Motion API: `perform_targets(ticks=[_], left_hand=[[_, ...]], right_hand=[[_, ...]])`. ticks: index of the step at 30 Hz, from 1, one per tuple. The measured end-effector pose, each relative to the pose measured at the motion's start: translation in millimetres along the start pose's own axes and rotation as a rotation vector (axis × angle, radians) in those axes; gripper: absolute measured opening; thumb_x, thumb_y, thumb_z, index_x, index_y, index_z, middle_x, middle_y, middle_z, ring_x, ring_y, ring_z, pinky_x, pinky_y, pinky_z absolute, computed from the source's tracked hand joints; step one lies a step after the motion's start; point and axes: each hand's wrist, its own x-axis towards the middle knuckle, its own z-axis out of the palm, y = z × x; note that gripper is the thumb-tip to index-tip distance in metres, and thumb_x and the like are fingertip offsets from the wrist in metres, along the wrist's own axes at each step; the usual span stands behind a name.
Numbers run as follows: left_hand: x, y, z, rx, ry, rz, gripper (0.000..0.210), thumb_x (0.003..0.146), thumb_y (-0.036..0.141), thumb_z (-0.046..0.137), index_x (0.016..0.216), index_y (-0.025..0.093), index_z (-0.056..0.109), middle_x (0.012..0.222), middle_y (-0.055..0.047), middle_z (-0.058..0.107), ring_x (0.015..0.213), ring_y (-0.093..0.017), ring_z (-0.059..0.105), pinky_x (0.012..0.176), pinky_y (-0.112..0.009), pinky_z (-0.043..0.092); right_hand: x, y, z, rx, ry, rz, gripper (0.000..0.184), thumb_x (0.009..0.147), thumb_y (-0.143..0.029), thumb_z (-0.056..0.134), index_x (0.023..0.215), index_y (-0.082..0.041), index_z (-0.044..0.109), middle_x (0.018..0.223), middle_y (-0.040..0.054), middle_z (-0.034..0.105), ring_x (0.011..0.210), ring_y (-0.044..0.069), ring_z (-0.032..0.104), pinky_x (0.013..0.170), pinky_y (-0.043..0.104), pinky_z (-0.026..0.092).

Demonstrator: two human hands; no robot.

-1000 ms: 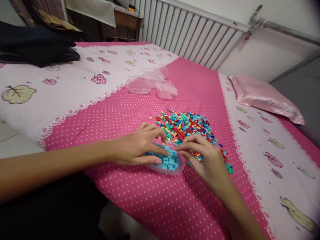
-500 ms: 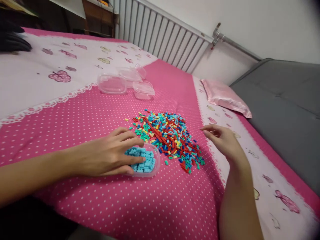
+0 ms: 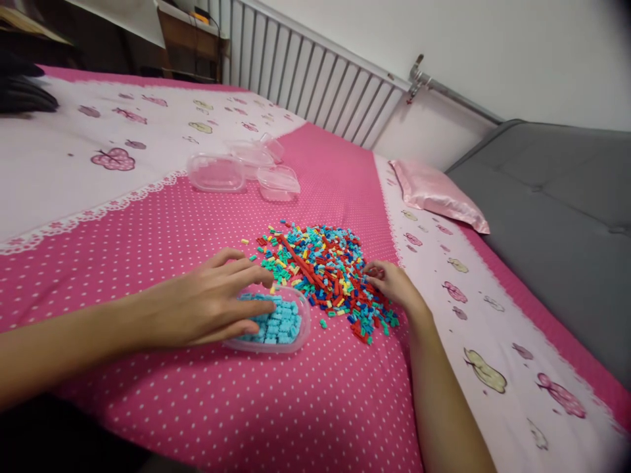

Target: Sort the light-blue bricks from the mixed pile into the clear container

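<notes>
A clear plastic container point(image 3: 304, 328) holds light blue toy building bricks point(image 3: 282, 323) set close together. My left hand point(image 3: 217, 302) lies over its left side, fingers apart, fingertips at the bricks and the rim. Just beyond it spreads a pile of small mixed bricks point(image 3: 328, 263) in red, green, yellow and blues, with long red pieces point(image 3: 302, 263) among them. At the pile's right edge is my right hand point(image 3: 392, 281), its fingers curled and thumb near the index finger. Whatever is between those fingertips is too small to make out.
Several clear plastic containers point(image 3: 217, 173) stand behind the pile on the pink bedspread point(image 3: 340, 157). A pink pillow point(image 3: 438, 197) rests by the grey headboard point(image 3: 547, 190). A black glove-like object point(image 3: 24, 92) lies far left. A white radiator point(image 3: 305, 66) runs along the wall.
My right hand has moved left and down from beside the pile to its right edge, fingers curling in. My left hand stays over the container. The view has shifted slightly.
</notes>
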Motion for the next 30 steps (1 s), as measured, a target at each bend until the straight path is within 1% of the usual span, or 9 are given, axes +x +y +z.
perform_targets(ticks=[5, 10, 13, 16, 18, 21, 24, 27, 30], left_hand=[[-3.7, -4.2, 1.8, -0.021, -0.02, -0.019, 0.031, 0.107, 0.036, 0.042, 0.119, 0.023, 0.067, 0.117, -0.01, 0.06, 0.109, -0.024, 0.057, 0.104, -0.039, 0.028], [-4.8, -4.1, 1.2, -0.045, 0.0, -0.053, 0.028, 0.107, 0.035, 0.04, 0.108, 0.022, 0.064, 0.115, -0.009, 0.061, 0.104, -0.021, 0.058, 0.105, -0.039, 0.027], [-4.7, -3.8, -0.1, -0.047, 0.0, -0.056, 0.025, 0.106, 0.033, 0.041, 0.106, 0.02, 0.062, 0.113, -0.009, 0.061, 0.1, -0.022, 0.058, 0.103, -0.039, 0.028], [-3.5, -1.1, 0.5, -0.06, 0.021, -0.098, 0.019, 0.104, 0.027, 0.044, 0.107, 0.02, 0.062, 0.112, -0.009, 0.061, 0.098, -0.021, 0.057, 0.101, -0.039, 0.029], [-0.6, 3.3, 1.9, -0.109, 0.032, -0.165, 0.017, 0.102, 0.022, 0.047, 0.108, 0.019, 0.063, 0.11, -0.008, 0.061, 0.1, -0.021, 0.057, 0.099, -0.037, 0.031], [7.7, 12.7, 4.0, -0.235, 0.067, -0.301, 0.016, 0.102, 0.02, 0.049, 0.11, 0.02, 0.063, 0.112, -0.005, 0.063, 0.104, -0.019, 0.057, 0.095, -0.032, 0.032], [16.6, 21.3, 3.6, -0.317, 0.092, -0.324, 0.014, 0.102, 0.024, 0.053, 0.113, 0.021, 0.061, 0.11, -0.002, 0.068, 0.105, -0.017, 0.058, 0.095, -0.031, 0.032], [20.8, 25.4, 1.1, -0.322, 0.098, -0.294, 0.011, 0.102, 0.029, 0.056, 0.106, 0.02, 0.062, 0.103, 0.001, 0.071, 0.095, -0.017, 0.056, 0.091, -0.033, 0.031], [20.7, 25.1, -2.3, -0.335, 0.116, -0.273, 0.013, 0.102, 0.032, 0.058, 0.1, 0.021, 0.064, 0.096, 0.001, 0.072, 0.091, -0.017, 0.055, 0.089, -0.034, 0.031]], right_hand=[[-4.6, -5.5, -6.1, 0.0, 0.022, 0.034, 0.034, 0.098, -0.038, 0.063, 0.127, -0.019, 0.063, 0.129, 0.0093, 0.065, 0.108, 0.023, 0.067, 0.091, 0.045, 0.058], [-10.5, -7.8, -11.5, 0.059, 0.046, 0.03, 0.034, 0.098, -0.038, 0.064, 0.125, -0.018, 0.063, 0.125, 0.0087, 0.066, 0.103, 0.022, 0.068, 0.087, 0.043, 0.059], [-15.4, -16.8, -16.9, 0.124, 0.127, -0.014, 0.025, 0.097, -0.036, 0.066, 0.111, -0.016, 0.067, 0.107, 0.0055, 0.07, 0.09, 0.018, 0.069, 0.081, 0.039, 0.059], [-24.6, -44.5, -18.9, 0.241, 0.267, -0.104, 0.012, 0.09, -0.028, 0.068, 0.087, -0.016, 0.067, 0.081, 0.0026, 0.07, 0.075, 0.018, 0.068, 0.075, 0.036, 0.057], [-35.7, -74.5, -14.2, 0.335, 0.329, -0.198, 0.009, 0.086, -0.027, 0.065, 0.086, -0.018, 0.067, 0.078, 0.0027, 0.07, 0.074, 0.018, 0.068, 0.075, 0.034, 0.056], [-59.4, -126.1, 2.2, 0.449, 0.284, -0.366, 0.008, 0.082, -0.028, 0.066, 0.083, -0.021, 0.068, 0.076, 0.0005, 0.071, 0.07, 0.016, 0.068, 0.069, 0.03, 0.055], [-82.7, -166.7, 21.6, 0.526, 0.231, -0.485, 0.005, 0.08, -0.023, 0.065, 0.084, -0.022, 0.069, 0.076, -0.0015, 0.072, 0.069, 0.014, 0.068, 0.066, 0.027, 0.054], [-95.6, -185.3, 35.2, 0.62, 0.242, -0.564, 0.007, 0.079, -0.016, 0.065, 0.082, -0.022, 0.067, 0.073, -0.0026, 0.07, 0.065, 0.013, 0.065, 0.064, 0.025, 0.053], [-97.9, -187.9, 41.4, 0.665, 0.25, -0.58, 0.008, 0.08, -0.014, 0.066, 0.082, -0.022, 0.067, 0.074, -0.003, 0.07, 0.066, 0.012, 0.065, 0.064, 0.024, 0.053]])
